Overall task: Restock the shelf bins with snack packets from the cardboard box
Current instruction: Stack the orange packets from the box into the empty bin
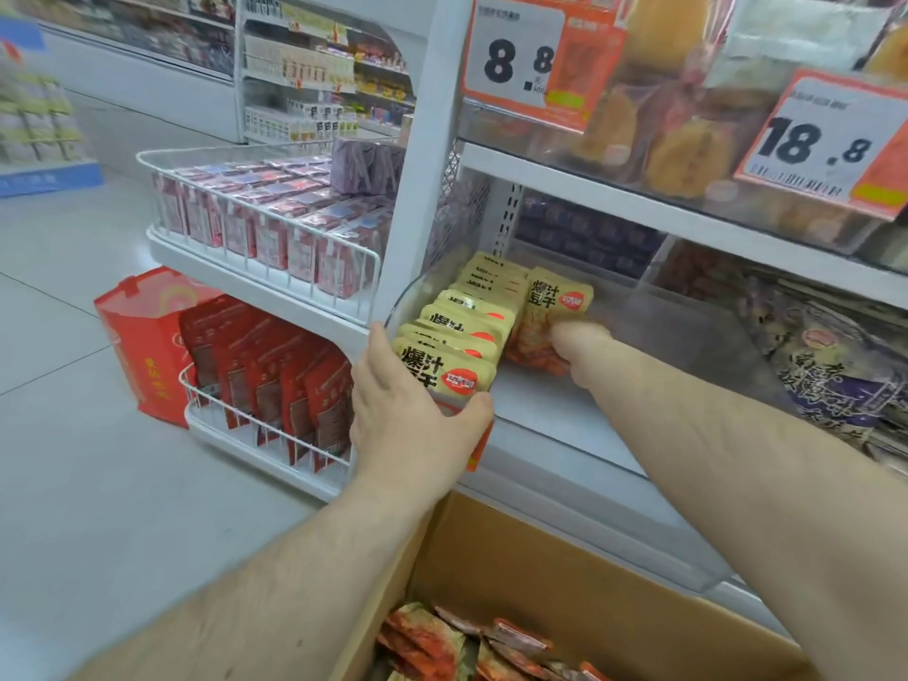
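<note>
Where right hand (572,344) pinches — packet (550,307) upright.

Yellow snack packets (462,331) upright, rowed at clear bin's (638,493) left; loose ones in cardboard box (565,577).

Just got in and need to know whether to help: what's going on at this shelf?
A person is restocking a clear shelf bin with yellow snack packets. The left hand steadies the front of the packet row at the bin's left side, while the right hand grips one yellow packet and sets it beside the row. Most of the bin is still bare. The cardboard box below still holds more packets.
</note>
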A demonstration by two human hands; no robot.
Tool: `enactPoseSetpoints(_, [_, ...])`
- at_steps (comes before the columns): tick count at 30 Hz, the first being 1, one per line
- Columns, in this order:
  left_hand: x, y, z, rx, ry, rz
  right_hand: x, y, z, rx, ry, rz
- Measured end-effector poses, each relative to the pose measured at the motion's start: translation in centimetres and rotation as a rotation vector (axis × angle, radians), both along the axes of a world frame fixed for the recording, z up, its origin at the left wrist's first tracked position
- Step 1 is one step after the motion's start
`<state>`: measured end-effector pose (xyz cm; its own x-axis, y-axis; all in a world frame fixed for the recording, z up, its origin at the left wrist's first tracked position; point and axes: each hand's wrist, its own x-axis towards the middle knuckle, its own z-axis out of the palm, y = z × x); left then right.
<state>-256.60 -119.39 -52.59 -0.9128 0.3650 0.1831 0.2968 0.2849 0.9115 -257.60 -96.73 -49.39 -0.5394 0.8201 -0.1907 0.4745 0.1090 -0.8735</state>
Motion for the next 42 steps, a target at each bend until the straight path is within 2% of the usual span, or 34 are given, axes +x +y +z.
enactPoseSetpoints(9, [0.1, -0.2, 0.1, -0.015, -0.002, -0.017, -0.5, -0.4, -0.8, 0.114, -0.019, -0.074])
enactPoseSetpoints(17, [0.2, -0.4, 0.6, -0.056, -0.005, -0.002, 0.7, 0.1, -0.1, 0.033, -0.064, -0.008])
enactPoseSetpoints(21, [0.5, -1.0, 1.4, -0.116, 0.067, 0.049, 2.3, -0.9, 1.1, 0.086, -0.085, -0.015])
enactPoseSetpoints(23, [1.0, -1.6, 1.6, -0.096, 0.188, 0.091, 3.2, -2.0, 2.1, 0.227, -0.107, -0.05])
enactPoseSetpoints(25, [1.6, -2.2, 1.8, -0.028, 0.36, 0.105, 4.6, -3.8, 3.1, 0.464, -0.136, -0.089])
enactPoseSetpoints(26, [2.0, -2.6, 1.8, -0.007, 0.407, 0.063, 5.5, -5.0, 3.4, 0.592, -0.121, -0.091])
enactPoseSetpoints(28, [2.4, -3.5, 1.7, -0.052, 0.349, -0.147, 8.1, -8.9, 3.3, 0.872, 0.041, -0.038])
enactPoseSetpoints(30, [2.5, -4.4, 1.3, -0.29, 0.21, -0.411, 11.1, -13.4, 2.0, 1.061, 0.339, 0.032])
enactPoseSetpoints(32, [2.3, -5.0, 0.4, -0.598, 0.14, -0.594, 13.7, -16.7, -1.5, 1.015, 0.498, 0.09])
enactPoseSetpoints(34, [2.5, -5.6, -0.5, -0.826, 0.131, -0.698, 15.2, -18.3, -6.7, 0.814, 0.357, 0.124])
enactPoseSetpoints(36, [2.8, -5.9, -1.2, -0.929, 0.14, -0.751, 15.9, -19.3, -12.5, 0.558, 0.008, 0.206])
enactPoseSetpoints(38, [3.1, -6.1, -1.7, -0.936, 0.118, -0.778, 16.4, -20.4, -17.9, 0.362, -0.333, 0.391])
enactPoseSetpoints(40, [3.7, -6.2, -2.1, -0.944, 0.099, -0.813, 17.1, -21.7, -21.6, 0.253, -0.637, 0.624])
enactPoseSetpoints(42, [4.2, -6.3, -2.4, -0.981, 0.1, -0.853, 18.1, -22.9, -23.8, 0.285, -0.905, 0.824])
